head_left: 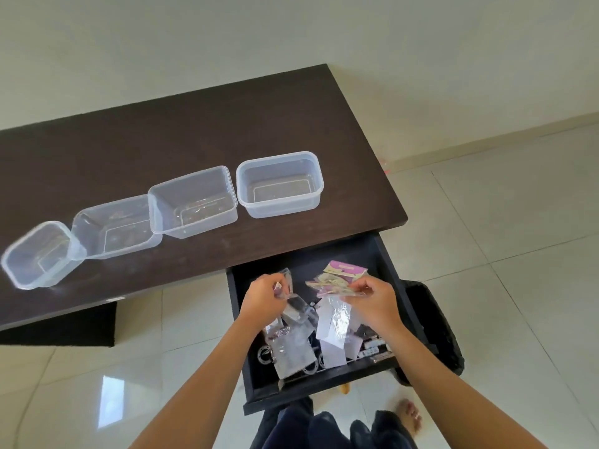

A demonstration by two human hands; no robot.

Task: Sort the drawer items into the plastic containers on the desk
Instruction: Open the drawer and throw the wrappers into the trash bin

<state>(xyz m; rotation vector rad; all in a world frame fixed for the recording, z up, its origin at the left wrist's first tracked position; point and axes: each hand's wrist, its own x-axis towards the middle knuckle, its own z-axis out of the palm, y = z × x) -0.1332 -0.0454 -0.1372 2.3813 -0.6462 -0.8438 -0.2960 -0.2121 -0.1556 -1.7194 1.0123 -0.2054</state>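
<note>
Pale tiled floor [518, 238], glossy w/ a window glare at lower left; plain off-white wall [291, 34] behind. Dark brown desk [194, 131] running left to right, matt top, bare apart from four clear plastic containers in a loose row near the front edge: far-left container [35, 256], second container [113, 226], third container [193, 200], right container [280, 184]. Right one looks empty; middle two show faint brownish contents, too blurred to name. Left three touching or overlapping at the rims, right one just apart.

Black drawer [256, 377] pulled out under the desk's right end, holding a jumble of clear packets [291, 351], white cards, small dark bits. Black bin [434, 325] just beside the drawer, right side.

Left hand [264, 298] over the drawer, fingers curled, pinching a small clear packet [283, 285]. Right hand [374, 298] w/ fingers pinched on a bunch of pink-and-yellow carded packets [337, 280], one clear sleeve dangling below.

Risks, as judged:
- Slippery film + several packets in one pinch → one sliding out, dropping back in the drawer or into the bin.
- Dangling sleeve snagging on the drawer clutter during the lift.
- Containers light and crowded → a nudge at the rim shifting or tipping a neighbour.
- Clear packets alike → easy mis-sort.
</note>
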